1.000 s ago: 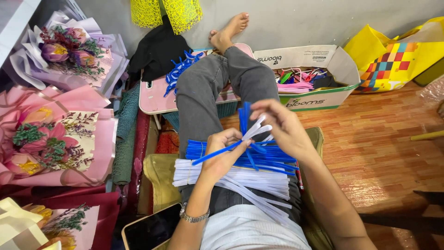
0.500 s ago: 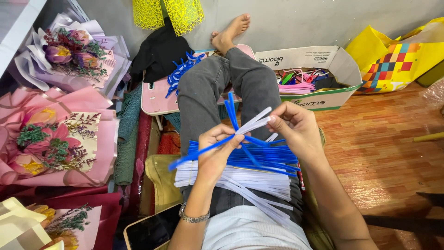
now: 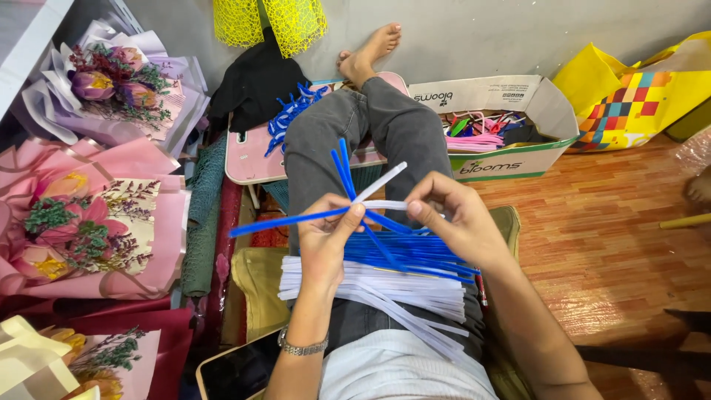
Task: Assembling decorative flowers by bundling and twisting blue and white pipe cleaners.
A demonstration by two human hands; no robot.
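Two hands meet at the centre of the frame, working thin fuzzy craft stems. The left hand [image 3: 326, 241] is pinched shut on a long blue stem [image 3: 285, 220] that runs out to the left, and the right hand [image 3: 455, 222] is pinched on a white stem [image 3: 379, 182] that slants up and to the right; the two stems cross between the fingertips, with a couple more blue ones sticking up behind them. Just below, on the person's lap, lie a loose sheaf of blue stems [image 3: 415, 255] and, under it, a fan of white stems [image 3: 370, 285].

Judging from this, the grip is the weak spot: both stems are held only near the crossing, so a slack pinch could let them slide or spring apart. The long free end of the blue stem might sag or bend out of line. The lap piles sit unsecured on a sloping thigh; a knee shift or a brushing wrist could spill them toward the phone [image 3: 237, 370] at the lower left or the wooden floor [image 3: 615, 244] at right.
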